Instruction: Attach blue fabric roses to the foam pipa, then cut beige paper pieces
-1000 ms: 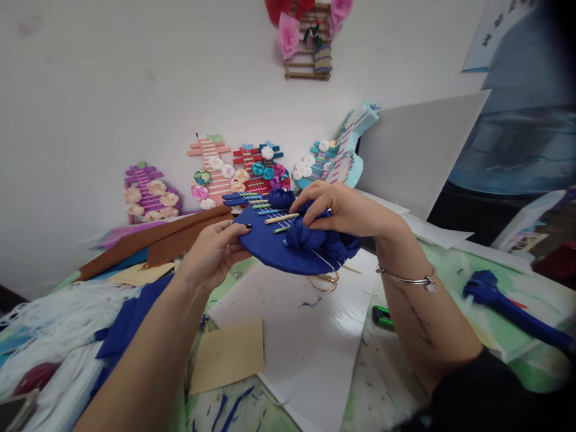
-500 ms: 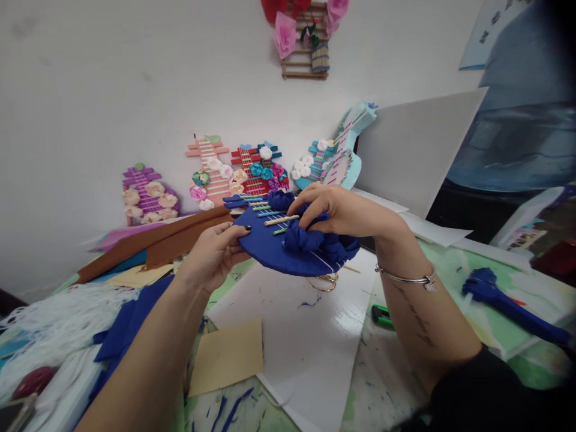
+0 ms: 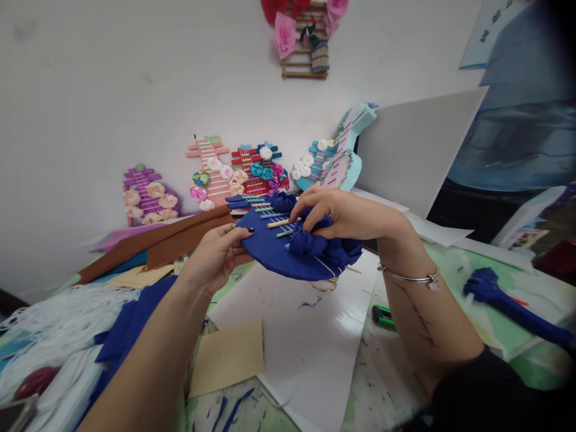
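A blue guitar-shaped craft (image 3: 265, 252) is held tilted above the table, with white strings, several coloured sticks (image 3: 278, 224) laid across them and rolled blue flowers (image 3: 308, 241) along its right side. Around its left edge my left hand (image 3: 220, 252) is closed, thumb on top and fingers underneath. My right hand (image 3: 335, 213) reaches over from the right, its bent fingers closed on a flower close to the pale stick. The fingertips partly disappear among the blue folds. Below the craft, a gold wire ring (image 3: 324, 286) shows.
White board (image 3: 310, 342) lies on the table with a tan paper square (image 3: 227, 359). A green cutter (image 3: 382, 317) and a blue wrapped tool (image 3: 513, 303) lie right. White strings (image 3: 58, 324) and blue material (image 3: 130, 324) are left; several decorated guitars (image 3: 146, 195) lean on the wall.
The guitar craft has shifted slightly down and to the right, along with both hands. The right fingers keep their place among the flowers.
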The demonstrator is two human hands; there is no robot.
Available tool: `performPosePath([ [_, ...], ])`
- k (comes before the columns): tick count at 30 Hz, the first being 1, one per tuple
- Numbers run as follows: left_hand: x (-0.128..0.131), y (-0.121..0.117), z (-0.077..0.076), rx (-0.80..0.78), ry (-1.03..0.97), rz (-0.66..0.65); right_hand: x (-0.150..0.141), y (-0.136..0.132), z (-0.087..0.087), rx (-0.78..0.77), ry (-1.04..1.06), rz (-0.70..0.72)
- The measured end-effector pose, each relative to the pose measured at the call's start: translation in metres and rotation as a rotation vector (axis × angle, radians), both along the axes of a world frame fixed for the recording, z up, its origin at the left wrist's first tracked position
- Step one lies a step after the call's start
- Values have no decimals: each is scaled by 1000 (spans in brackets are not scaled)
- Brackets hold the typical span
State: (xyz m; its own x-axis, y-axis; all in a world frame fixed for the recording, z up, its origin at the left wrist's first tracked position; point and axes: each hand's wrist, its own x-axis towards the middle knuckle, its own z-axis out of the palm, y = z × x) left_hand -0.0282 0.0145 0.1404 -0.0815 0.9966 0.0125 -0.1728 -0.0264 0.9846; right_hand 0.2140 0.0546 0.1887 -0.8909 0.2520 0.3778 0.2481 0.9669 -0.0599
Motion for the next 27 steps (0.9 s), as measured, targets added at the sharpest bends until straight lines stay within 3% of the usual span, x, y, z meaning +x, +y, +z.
performPosePath([
  [27, -2, 0, -1, -10, -7, -4, 0, 0, 1, 38, -20, 6],
])
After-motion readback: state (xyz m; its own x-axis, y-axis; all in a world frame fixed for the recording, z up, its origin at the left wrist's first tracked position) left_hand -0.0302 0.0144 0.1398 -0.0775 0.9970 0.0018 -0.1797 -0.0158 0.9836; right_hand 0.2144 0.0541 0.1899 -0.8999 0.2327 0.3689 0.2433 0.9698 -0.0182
